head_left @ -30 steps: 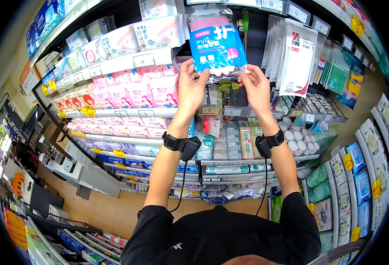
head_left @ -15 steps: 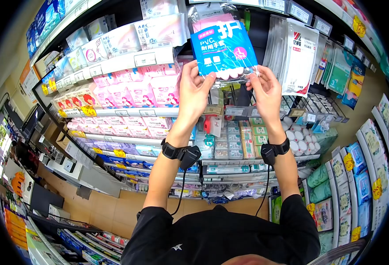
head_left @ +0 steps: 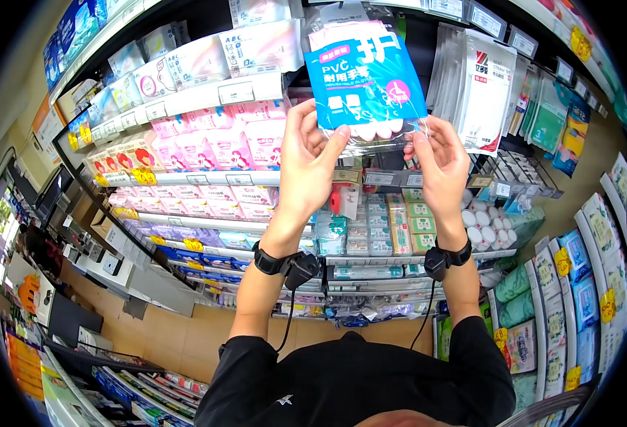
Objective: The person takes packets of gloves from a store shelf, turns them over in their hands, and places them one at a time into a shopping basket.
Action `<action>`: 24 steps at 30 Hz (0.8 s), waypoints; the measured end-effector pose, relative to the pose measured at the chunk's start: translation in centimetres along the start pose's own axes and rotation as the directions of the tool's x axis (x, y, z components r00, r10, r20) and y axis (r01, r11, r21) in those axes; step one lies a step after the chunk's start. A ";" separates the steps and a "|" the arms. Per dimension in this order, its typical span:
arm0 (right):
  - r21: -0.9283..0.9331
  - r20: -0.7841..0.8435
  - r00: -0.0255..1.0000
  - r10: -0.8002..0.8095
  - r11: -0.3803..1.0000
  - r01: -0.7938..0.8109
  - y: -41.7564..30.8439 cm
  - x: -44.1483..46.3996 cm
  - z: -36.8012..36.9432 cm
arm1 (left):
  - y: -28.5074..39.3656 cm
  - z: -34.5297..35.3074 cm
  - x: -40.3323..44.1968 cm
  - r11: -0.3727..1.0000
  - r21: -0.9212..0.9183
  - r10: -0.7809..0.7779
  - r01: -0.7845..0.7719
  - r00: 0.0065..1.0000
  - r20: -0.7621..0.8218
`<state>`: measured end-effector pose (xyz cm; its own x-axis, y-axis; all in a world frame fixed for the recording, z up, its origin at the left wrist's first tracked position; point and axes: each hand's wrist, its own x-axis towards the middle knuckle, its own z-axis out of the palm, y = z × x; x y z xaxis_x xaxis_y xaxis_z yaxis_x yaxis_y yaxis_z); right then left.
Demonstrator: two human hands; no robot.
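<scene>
With its lower corners pinched between our left hand (head_left: 310, 160) and our right hand (head_left: 440, 165), the blue glove packet (head_left: 367, 82) lies between and above our hands; beyond it, to our right, hang white packets (head_left: 483, 92), and pink packs (head_left: 228, 151) fill shelves leftward.

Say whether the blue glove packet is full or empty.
Full: white glove tips show through the clear lower end of the packet.

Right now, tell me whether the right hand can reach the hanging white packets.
Probably yes: the right hand appears near the hanging white packets, with nothing visibly blocking the way. It would first have to let go of the blue pack, which the left hand also holds.
</scene>
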<state>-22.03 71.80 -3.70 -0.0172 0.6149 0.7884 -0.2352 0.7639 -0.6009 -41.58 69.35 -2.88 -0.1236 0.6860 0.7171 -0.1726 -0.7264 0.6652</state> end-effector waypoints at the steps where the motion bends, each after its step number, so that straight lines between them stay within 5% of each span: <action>1: 0.001 0.002 1.000 0.001 1.000 -0.001 -0.2 -0.2 0.0 | 0.2 0.0 -0.2 1.000 0.001 0.000 0.000 1.000 -0.003; 16: 0.029 0.015 1.000 0.025 0.999 -0.025 -1.6 -3.1 -0.3 | 1.9 0.1 -2.7 1.000 0.005 0.017 -0.017 1.000 0.019; 24: -0.008 0.019 0.983 0.180 0.984 -0.180 -2.1 -8.9 -1.3 | 0.7 -0.6 -6.9 0.975 -0.138 -0.163 0.176 0.982 0.099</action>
<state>-20.12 64.93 -9.60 -0.0781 0.7385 0.6698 -0.2207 0.6423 -0.7340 -41.45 64.17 -7.49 0.0037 0.7880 0.6157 -0.3251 -0.5813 0.7459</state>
